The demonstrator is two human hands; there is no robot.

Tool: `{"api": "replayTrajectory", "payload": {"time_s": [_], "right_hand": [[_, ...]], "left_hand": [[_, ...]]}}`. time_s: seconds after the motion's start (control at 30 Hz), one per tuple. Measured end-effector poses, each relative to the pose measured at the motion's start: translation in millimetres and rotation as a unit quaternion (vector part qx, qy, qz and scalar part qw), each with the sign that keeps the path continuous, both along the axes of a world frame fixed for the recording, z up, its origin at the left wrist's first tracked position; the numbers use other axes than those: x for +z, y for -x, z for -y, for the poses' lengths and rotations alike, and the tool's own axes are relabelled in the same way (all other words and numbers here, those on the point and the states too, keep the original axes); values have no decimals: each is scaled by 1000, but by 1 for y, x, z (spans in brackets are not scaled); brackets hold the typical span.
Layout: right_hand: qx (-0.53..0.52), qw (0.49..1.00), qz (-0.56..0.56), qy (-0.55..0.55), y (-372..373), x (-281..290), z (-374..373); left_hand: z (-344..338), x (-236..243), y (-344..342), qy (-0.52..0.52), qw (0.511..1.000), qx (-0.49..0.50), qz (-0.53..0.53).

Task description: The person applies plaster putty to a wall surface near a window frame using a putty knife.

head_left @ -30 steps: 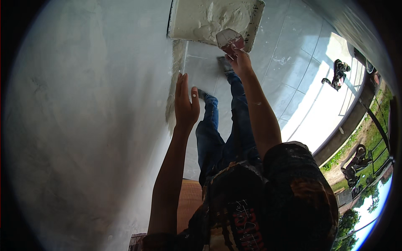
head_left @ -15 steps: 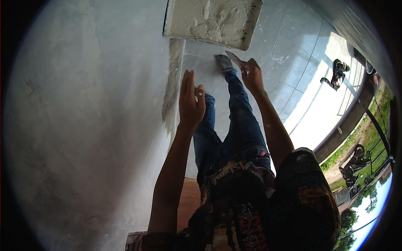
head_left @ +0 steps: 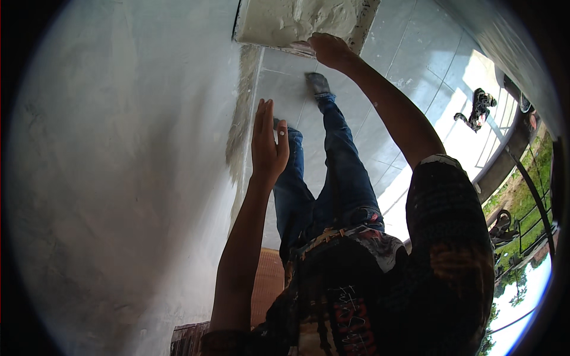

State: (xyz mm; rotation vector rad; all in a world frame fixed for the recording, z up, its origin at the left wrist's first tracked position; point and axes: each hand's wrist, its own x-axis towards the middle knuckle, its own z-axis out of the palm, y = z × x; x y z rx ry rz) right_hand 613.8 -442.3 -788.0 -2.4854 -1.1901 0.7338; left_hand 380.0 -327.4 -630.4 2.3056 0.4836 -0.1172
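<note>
At the top sits a wide, shallow tray spread with cream-coloured putty. Over its near edge, my right hand is closed round a putty knife. Only part of the blade shows, beside the putty; the grip is hidden in my fingers. My left hand is held up next to the grey wall, fingers straight and together, thumb apart, with a pale spot on the thumb. Whether it touches the wall I cannot tell.
My legs in blue jeans stand on grey floor tiles. A rough, unsmoothed strip runs along the wall's edge. At the right, a dark bundled object lies in sunlight. A reddish-brown panel shows behind my left forearm.
My right hand has moved forward with the putty knife, from above my foot to the tray's near edge. My left hand has barely moved.
</note>
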Motion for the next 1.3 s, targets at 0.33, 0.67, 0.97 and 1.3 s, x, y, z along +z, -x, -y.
{"api": "replayTrajectory", "payload": {"time_s": [0.33, 0.67, 0.97, 1.3], "right_hand": [[-17, 996, -83, 28, -22, 11, -31], [-40, 992, -119, 25, -37, 10, -26], [-155, 978, -114, -78, -86, -19, 25], [-192, 973, -126, -25, -27, -9, 8]], "left_hand": [[4, 4, -13, 2, 1000, 13, 6], [-2, 4, -8, -11, 1000, 18, -8], [-7, 6, 0, 8, 999, 39, -26], [4, 1, -2, -8, 1000, 12, 6]]}}
